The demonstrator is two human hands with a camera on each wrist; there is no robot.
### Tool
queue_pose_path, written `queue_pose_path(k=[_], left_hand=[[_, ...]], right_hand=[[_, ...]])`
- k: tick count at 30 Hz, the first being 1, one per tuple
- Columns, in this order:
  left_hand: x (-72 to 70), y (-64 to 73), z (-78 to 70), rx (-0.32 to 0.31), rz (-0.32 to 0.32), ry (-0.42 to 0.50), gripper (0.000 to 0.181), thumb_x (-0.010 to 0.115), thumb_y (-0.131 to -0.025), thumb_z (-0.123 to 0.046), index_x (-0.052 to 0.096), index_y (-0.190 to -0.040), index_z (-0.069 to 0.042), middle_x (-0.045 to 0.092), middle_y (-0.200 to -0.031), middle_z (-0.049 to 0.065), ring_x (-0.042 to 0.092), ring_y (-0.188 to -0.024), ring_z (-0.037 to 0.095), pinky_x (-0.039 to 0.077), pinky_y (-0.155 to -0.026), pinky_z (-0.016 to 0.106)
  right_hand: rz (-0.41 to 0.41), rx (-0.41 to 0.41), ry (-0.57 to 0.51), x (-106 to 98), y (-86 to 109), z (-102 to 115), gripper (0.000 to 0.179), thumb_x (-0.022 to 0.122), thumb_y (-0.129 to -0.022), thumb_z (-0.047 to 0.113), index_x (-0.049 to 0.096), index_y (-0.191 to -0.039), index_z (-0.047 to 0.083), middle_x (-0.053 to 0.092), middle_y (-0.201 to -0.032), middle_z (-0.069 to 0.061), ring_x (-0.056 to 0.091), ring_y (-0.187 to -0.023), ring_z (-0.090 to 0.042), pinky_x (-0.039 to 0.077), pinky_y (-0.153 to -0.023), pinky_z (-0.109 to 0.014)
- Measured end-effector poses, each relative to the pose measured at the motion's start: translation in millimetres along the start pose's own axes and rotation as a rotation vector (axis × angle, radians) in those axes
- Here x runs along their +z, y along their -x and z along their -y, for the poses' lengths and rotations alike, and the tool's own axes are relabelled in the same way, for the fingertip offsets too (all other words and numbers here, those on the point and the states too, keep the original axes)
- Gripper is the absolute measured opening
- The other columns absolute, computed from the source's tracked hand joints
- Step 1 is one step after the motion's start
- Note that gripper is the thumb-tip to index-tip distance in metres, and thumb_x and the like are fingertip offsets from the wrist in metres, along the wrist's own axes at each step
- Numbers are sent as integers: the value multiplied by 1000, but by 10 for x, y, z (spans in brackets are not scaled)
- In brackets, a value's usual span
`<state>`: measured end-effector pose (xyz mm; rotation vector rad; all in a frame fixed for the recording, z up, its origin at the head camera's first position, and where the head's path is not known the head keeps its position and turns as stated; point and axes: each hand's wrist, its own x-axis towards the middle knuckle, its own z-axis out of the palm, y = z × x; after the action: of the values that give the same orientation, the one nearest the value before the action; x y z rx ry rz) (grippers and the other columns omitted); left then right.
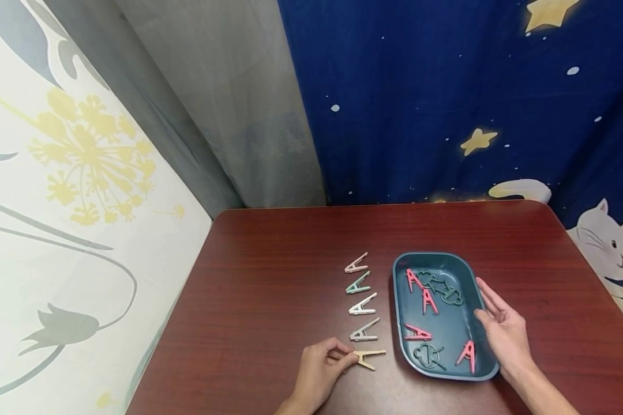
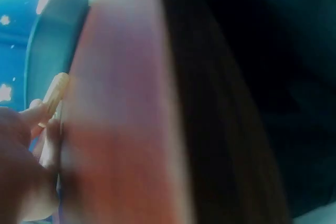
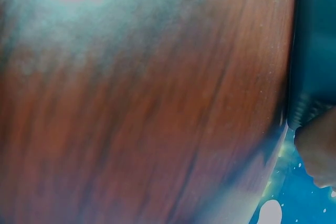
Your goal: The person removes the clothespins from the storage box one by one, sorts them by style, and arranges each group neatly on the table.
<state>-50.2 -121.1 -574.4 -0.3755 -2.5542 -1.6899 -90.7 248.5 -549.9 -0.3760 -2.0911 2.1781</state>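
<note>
In the head view my left hand (image 1: 318,368) pinches a pale yellow clothespin (image 1: 371,352) between thumb and forefinger, low over the table at the near end of a column of clothespins. Above it lie a grey clothespin (image 1: 364,338), a white clothespin (image 1: 362,312), a green clothespin (image 1: 358,290) and a pale pink clothespin (image 1: 356,269). My right hand (image 1: 507,334) grips the right wall of a blue-green tray (image 1: 449,328), thumb on the rim, fingers outside. Several red-pink clothespins (image 1: 417,334) and dark green wire-like clips (image 1: 450,295) lie inside the tray.
The dark red wooden table (image 1: 270,276) ends at a back edge before a grey curtain (image 1: 228,115) and a blue starry curtain (image 1: 405,104). A white wall (image 1: 21,276) with flower drawings borders the left side.
</note>
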Motion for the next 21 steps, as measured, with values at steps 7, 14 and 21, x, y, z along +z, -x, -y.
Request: queue_pose_path(k=[7,14,21], left_hand=[[15,9,86,345,-100,-368,21,92,-82,-26,73,-88,-21,63,-76,-16,51,-65,-6,38,-62,5],[32,29,161,410,-71,-422,19,88,-88,-28,72,-94,-20,65,-87,-13,55,-74,1,42,-69,8],[35,40,152,363,-47,-389,18,87,-90,-29,73,-96,-21,65,-94,-12,58,-79,2,45,-72,9]], right_hand=[[-7,6,4,1,0,-2,64,57,-103,-5,40,-163,8,50,-151,9,62,-111,16,51,-83,-7],[-5,13,-9,3,-3,3,64,56,-103,-6,40,-164,8,50,-151,9,63,-110,15,52,-82,-9],[-7,30,14,-5,3,9,65,57,-103,-4,40,-164,9,51,-149,12,63,-108,15,52,-81,-8]])
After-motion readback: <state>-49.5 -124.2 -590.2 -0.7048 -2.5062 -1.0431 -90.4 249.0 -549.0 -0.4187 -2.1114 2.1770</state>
